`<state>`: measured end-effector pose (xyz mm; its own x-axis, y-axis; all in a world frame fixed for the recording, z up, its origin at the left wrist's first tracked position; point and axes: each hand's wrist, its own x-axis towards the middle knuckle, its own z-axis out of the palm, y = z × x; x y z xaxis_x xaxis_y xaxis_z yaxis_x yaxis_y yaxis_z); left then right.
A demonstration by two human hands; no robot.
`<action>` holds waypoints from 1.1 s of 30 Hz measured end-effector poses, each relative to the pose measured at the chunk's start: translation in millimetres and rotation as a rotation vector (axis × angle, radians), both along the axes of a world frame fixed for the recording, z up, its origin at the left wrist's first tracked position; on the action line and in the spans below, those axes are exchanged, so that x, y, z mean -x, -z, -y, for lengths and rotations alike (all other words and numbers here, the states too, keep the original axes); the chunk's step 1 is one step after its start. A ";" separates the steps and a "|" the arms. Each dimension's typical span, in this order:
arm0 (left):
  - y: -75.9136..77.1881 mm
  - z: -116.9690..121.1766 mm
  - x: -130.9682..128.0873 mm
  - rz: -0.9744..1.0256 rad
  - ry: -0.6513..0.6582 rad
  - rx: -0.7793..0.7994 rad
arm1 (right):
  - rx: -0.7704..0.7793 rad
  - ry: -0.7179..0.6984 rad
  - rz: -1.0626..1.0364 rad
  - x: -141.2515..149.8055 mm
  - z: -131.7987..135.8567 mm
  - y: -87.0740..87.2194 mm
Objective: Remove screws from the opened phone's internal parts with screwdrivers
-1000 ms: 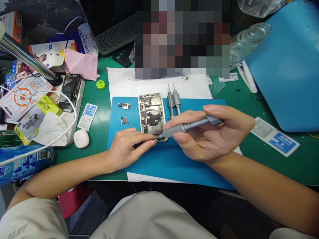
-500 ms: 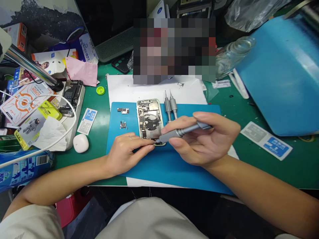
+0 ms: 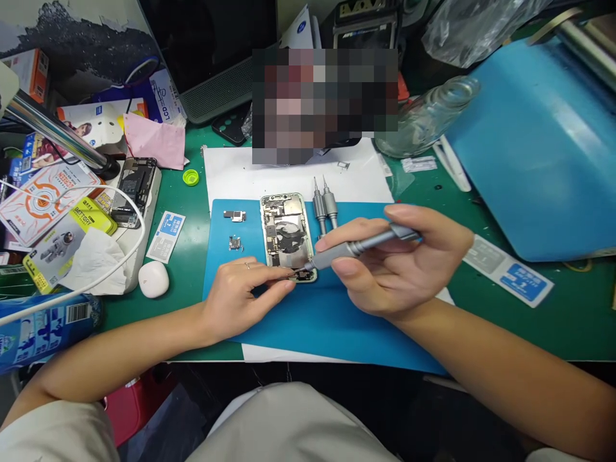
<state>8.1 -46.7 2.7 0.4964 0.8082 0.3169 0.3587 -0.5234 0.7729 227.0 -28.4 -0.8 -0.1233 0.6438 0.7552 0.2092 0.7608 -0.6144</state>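
Note:
An opened phone (image 3: 291,234) lies on the blue mat (image 3: 269,333), its inner boards and a dark round patch showing. My right hand (image 3: 409,263) grips a grey precision screwdriver (image 3: 337,254), which slants down to the left with its tip over the phone's lower end. At the phone's lower left corner, my left hand (image 3: 248,292) has thumb and index finger drawn together. Whatever lies between those fingertips is too small to make out. Two more grey screwdrivers (image 3: 324,204) rest right of the phone. Small metal parts (image 3: 235,216) and another small part cluster (image 3: 235,242) lie to its left.
White paper (image 3: 231,170) shows behind the mat. A glass jar (image 3: 428,119) and a large blue sheet (image 3: 529,160) are at the right. Boxes, a second opened phone (image 3: 135,192), a white cable and a white earbud case (image 3: 153,279) crowd the left.
The screwdriver tip has shifted slightly up and right, away from my left fingertips. My left hand stays by the phone's corner. The whole view has shifted a little.

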 end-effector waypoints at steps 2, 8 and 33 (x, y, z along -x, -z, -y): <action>-0.1 0.0 -0.1 0.003 0.005 0.002 | 0.005 0.005 0.003 0.4 -0.1 1.0; -1.3 0.0 0.3 0.016 0.007 0.003 | 0.004 -0.020 -0.015 1.3 0.0 0.7; -1.4 0.0 0.5 0.018 0.026 0.025 | 0.020 -0.027 0.011 1.4 -0.5 3.2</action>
<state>7.6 -46.7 4.1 0.5119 0.8028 0.3058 0.3308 -0.5127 0.7923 225.6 -27.9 -4.0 -0.1491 0.6551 0.7406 0.1954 0.7538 -0.6274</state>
